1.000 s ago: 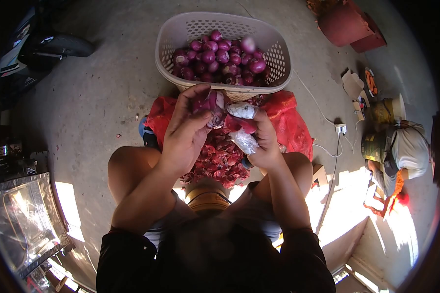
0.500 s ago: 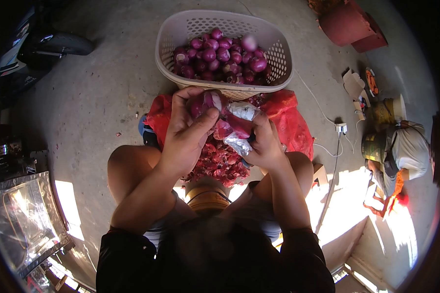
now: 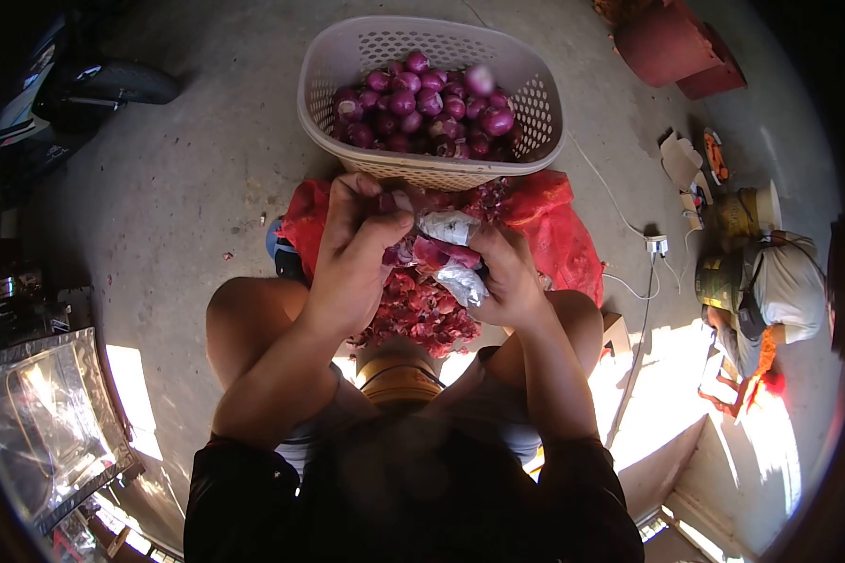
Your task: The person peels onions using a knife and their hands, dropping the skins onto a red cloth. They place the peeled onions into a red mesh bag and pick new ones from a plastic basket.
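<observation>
My left hand (image 3: pixel 357 249) is closed around a red onion (image 3: pixel 385 202), mostly hidden by my fingers and thumb. Close beside it, my right hand (image 3: pixel 509 267) is curled, with strips of purple onion skin (image 3: pixel 446 253) at its fingers. Crinkled silver wrapping (image 3: pixel 448 226) covers what look like fingers of that hand. Below both hands lies a heap of loose red onion peels (image 3: pixel 422 314). Just beyond them stands a beige plastic basket (image 3: pixel 314 89) holding many purple onions (image 3: pixel 408 98).
A red mesh sack (image 3: pixel 559 235) spreads under the peels. A yellow bucket (image 3: pixel 394 380) sits between my knees. To the right are a power strip with cords (image 3: pixel 656 245) and a bent-over person (image 3: pixel 784 291). A motorcycle wheel (image 3: pixel 131 84) is at the upper left.
The onion in my left hand has turned and is now mostly covered by my fingers. My left thumb has risen slightly, and the purple skin by my right fingers has shifted.
</observation>
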### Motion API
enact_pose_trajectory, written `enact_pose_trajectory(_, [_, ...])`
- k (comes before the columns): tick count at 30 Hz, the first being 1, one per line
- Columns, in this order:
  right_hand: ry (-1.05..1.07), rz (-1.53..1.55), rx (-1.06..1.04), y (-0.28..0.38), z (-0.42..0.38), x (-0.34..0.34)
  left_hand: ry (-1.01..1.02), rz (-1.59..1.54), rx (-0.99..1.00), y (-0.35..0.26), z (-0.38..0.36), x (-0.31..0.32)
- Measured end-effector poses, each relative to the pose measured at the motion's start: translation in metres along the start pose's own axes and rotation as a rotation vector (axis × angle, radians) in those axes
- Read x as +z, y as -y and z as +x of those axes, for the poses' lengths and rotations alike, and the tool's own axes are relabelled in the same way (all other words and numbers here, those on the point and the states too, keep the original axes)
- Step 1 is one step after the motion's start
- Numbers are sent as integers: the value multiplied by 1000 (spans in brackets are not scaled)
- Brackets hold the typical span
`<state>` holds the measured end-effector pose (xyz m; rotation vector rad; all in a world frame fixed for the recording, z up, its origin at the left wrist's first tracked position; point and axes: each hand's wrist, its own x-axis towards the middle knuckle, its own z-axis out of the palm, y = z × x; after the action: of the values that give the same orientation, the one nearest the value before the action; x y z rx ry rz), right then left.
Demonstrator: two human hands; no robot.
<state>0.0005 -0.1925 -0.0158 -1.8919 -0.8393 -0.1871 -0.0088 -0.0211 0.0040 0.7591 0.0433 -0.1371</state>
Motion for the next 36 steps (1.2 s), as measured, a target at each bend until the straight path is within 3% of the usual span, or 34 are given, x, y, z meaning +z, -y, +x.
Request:
enact_pose_trajectory(5, [-100,176,-39,-1,1,10,-9,79,69,1,1,1])
enact_pose_trajectory(8, [-87,182,11,3,1,11,-14,70,91,1,0,2])
enact_pose_trajectory(11, [-178,374,101,9,4,13,-1,129,112,0,-1,0])
enact_pose_trajectory(17, [-115,448,145,9,2,8,7,142,101,1,-2,-3])
enact_pose_trajectory(20, [-161,562,244,7,-2,10,21,106,61,-4,-5,2])
enact_pose_trajectory(26, [-197,578,252,7,0,6,84,193,102,1,-1,-15])
enact_pose_trajectory(30, [-70,735,359,10,-3,-4,123,89,150,1,0,-13])
enact_pose_trajectory(32, [-3,595,302,14,0,-3,112,115,190,4,0,-11])
enact_pose_trajectory(36, [43,217,161,2,-6,7,48,-45,67,-1,-3,-3])
